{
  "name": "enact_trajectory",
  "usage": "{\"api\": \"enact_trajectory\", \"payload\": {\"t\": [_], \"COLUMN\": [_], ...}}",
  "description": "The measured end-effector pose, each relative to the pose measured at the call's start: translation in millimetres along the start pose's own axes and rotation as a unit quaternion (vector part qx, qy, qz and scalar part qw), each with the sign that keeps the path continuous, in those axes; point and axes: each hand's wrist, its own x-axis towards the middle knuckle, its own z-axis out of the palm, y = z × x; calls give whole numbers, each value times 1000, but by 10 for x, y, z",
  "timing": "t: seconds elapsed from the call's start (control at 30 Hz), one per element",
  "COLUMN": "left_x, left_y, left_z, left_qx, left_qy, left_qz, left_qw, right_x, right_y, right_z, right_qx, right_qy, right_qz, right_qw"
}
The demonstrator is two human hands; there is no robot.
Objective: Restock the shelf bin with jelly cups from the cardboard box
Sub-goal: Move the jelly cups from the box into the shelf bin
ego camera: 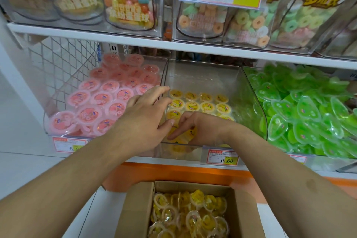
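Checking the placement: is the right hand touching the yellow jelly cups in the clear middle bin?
Touching. The head view shows the right hand with its fingers lying directly on the yellow jelly cups at the front of the clear plastic bin.

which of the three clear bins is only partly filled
The middle clear plastic bin, holding yellow jelly cups; its pink and green neighbours are heaped.

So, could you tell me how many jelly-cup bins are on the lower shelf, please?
3: pink bin left, yellow bin middle, green bin right; others may sit beyond the frame.
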Motion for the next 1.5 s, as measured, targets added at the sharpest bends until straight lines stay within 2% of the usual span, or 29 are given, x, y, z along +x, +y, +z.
{"api": "enact_trajectory", "payload": {"t": [0.13, 0.33, 0.63, 0.9, 1.1, 1.33, 1.5], "left_x": [2, 1, -9, -7, -13, -21, -57], "left_y": [-35, 3, -12, -8, 0, 6, 38], "left_z": [19, -3, 4, 8, -4, -13, -49], "left_qx": [-9, 4, 1, -2, -2, -2, -7], "left_qy": [-8, -1, 1, 7, 7, 3, 7], "left_qz": [-9, 1, 3, 12, 11, 6, 14], "left_qw": [1000, 1000, 1000, 1000, 1000, 1000, 1000], "right_x": [-68, -94, -147, -227, -201, -302, -386], "right_y": [45, 99, 278, 319, 393, 380, 329], "right_z": [-59, -23, -37, -135, -87, -110, -101], "right_qx": [-32, -9, -35, -76, -98, -131, -128], "right_qy": [10, 52, 120, 101, 149, 126, 153], "right_qz": [7, 1, 80, 100, 122, 142, 147], "right_qw": [999, 999, 989, 987, 976, 973, 969]}}
